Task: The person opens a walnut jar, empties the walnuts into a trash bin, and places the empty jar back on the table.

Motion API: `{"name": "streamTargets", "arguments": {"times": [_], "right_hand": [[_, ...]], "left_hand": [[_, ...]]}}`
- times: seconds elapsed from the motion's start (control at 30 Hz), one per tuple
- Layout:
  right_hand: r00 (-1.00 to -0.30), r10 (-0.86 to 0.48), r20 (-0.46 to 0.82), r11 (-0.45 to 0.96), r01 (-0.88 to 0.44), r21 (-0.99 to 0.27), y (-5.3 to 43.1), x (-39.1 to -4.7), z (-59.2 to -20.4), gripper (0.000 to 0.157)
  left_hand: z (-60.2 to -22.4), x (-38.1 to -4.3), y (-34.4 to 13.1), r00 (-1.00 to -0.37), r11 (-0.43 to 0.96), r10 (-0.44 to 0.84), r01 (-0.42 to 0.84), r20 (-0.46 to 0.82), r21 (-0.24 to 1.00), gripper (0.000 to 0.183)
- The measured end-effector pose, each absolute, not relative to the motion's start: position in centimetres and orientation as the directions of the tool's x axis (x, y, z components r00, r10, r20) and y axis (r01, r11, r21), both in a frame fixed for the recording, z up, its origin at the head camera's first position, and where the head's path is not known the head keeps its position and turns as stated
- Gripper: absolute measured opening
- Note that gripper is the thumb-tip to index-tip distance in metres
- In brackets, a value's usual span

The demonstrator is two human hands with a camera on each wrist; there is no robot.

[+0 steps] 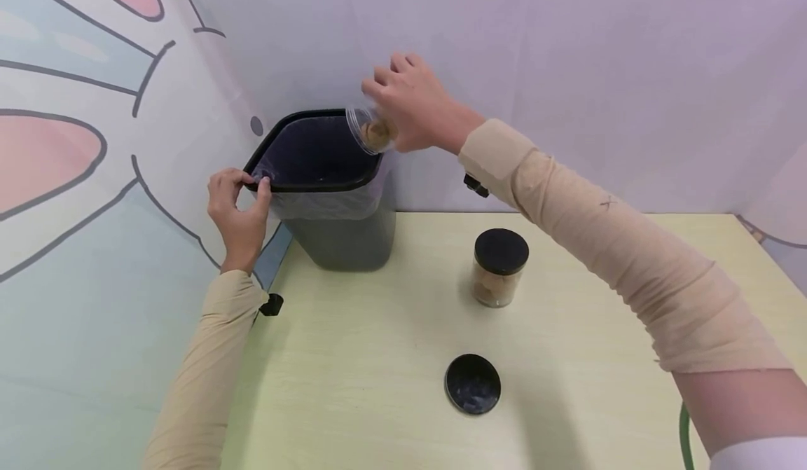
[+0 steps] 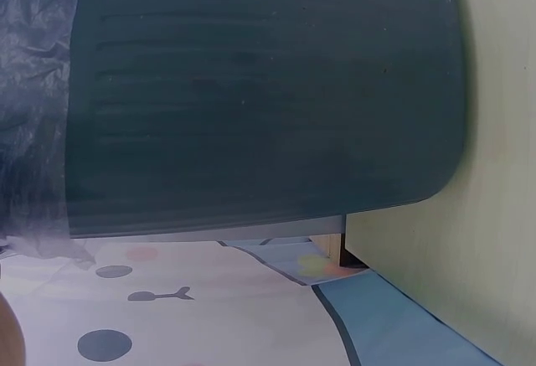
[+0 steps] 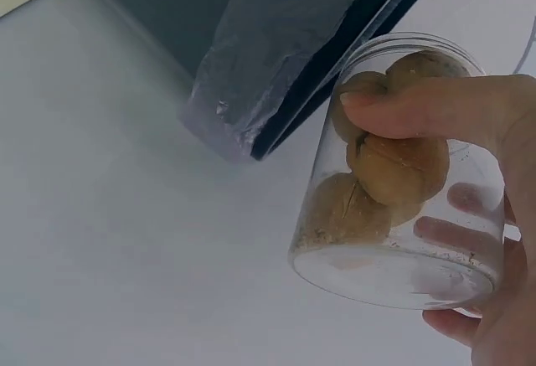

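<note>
My right hand (image 1: 412,102) grips a clear jar (image 1: 361,128) by its side, tilted at the right rim of a dark grey trash can (image 1: 340,242). Inside the jar, several walnuts (image 3: 400,169) show through the wall in the right wrist view. A thin clear trash bag (image 1: 334,206) lines the can and folds down over its black rim. At the can's near left corner, my left hand (image 1: 242,207) pinches the bag at the rim between thumb and fingers. The left wrist view shows mostly the can's side, with only a sliver of that hand.
A second jar (image 1: 494,284) with a black lid and brown contents stands on the pale wooden table (image 1: 353,344). Nearer lies a loose black lid (image 1: 473,384). A cartoon-printed wall covering (image 1: 76,267) rises on the left, and a plain pale one behind the can.
</note>
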State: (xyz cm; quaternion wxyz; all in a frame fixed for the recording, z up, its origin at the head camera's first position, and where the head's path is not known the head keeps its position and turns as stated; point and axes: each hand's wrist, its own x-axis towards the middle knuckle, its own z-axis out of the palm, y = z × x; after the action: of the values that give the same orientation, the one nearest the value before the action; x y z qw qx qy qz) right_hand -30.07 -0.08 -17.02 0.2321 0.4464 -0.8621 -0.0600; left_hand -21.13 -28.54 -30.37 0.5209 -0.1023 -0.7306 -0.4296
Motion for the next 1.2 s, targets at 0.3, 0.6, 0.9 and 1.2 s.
{"name": "streamTargets", "arguments": {"times": [0.3, 0.6, 0.9, 1.2], "right_hand": [[-0.381, -0.860, 0.338, 0.504, -0.735, 0.454, 0.00, -30.18, -17.38, 0.061], [-0.357, -0.870, 0.341, 0.490, -0.707, 0.510, -0.31, -30.06, -17.56, 0.071], [-0.324, -0.868, 0.378, 0.488, -0.701, 0.520, -0.60, -30.13, -17.65, 0.067], [-0.341, -0.863, 0.373, 0.499, -0.691, 0.522, -0.85, -30.13, -17.55, 0.067]], "left_hand": [[-30.42, -21.26, -28.42, -0.427, 0.614, -0.297, 0.599, 0.854, 0.513, 0.025], [-30.43, -21.09, -28.16, -0.452, 0.619, -0.305, 0.575, 0.838, 0.535, 0.024], [-30.57, -21.30, -28.21, -0.431, 0.611, -0.299, 0.599, 0.852, 0.518, 0.024], [-30.53, -21.32, -28.21, -0.428, 0.613, -0.295, 0.601, 0.854, 0.513, 0.024]]}}
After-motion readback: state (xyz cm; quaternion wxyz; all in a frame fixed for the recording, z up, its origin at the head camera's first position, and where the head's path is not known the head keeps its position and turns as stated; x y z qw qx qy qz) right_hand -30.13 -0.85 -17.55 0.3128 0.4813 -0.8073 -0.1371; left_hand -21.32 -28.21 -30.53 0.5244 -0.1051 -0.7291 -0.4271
